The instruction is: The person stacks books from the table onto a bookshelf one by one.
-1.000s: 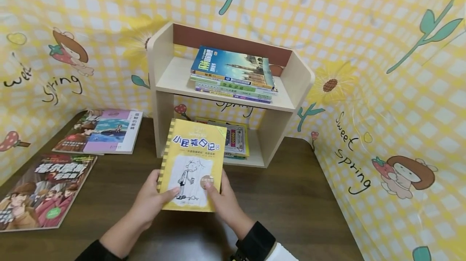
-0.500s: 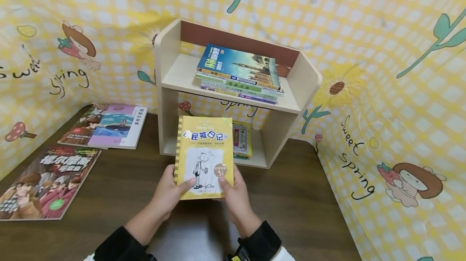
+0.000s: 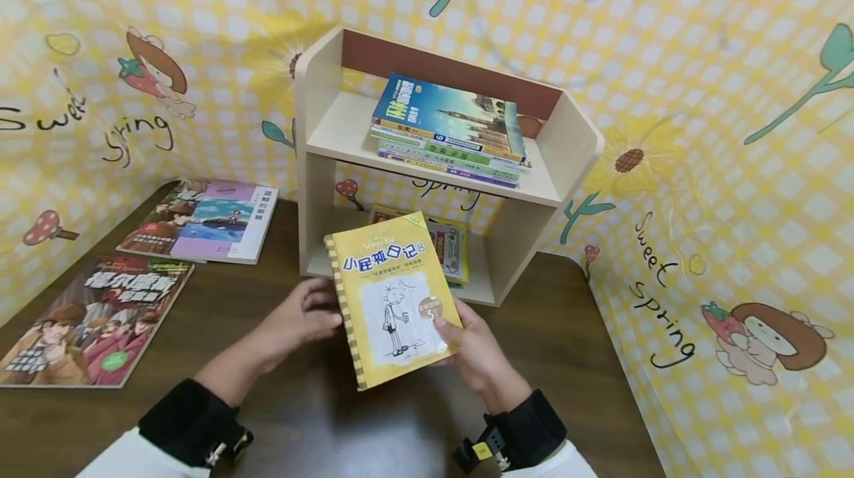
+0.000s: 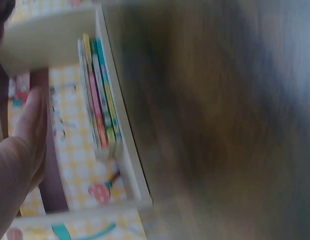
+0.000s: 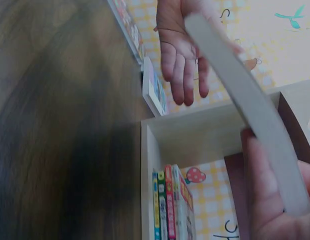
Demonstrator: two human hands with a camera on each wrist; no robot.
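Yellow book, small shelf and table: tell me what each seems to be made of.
Yellow book: paper pages under a thin, slightly glossy card cover; the page block shows in the right wrist view.
Small shelf: pale wood-look board, probably laminate, matt.
Table: dark wood grain, perhaps veneer, faint sheen.

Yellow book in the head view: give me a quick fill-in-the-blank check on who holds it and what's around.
1. The yellow book is held only by the ____ hand.
2. The left hand is ____, fingers relaxed beside the book.
3. The wooden shelf has a stack of books lying ____ on its upper level.

Missing words: right; open; flat
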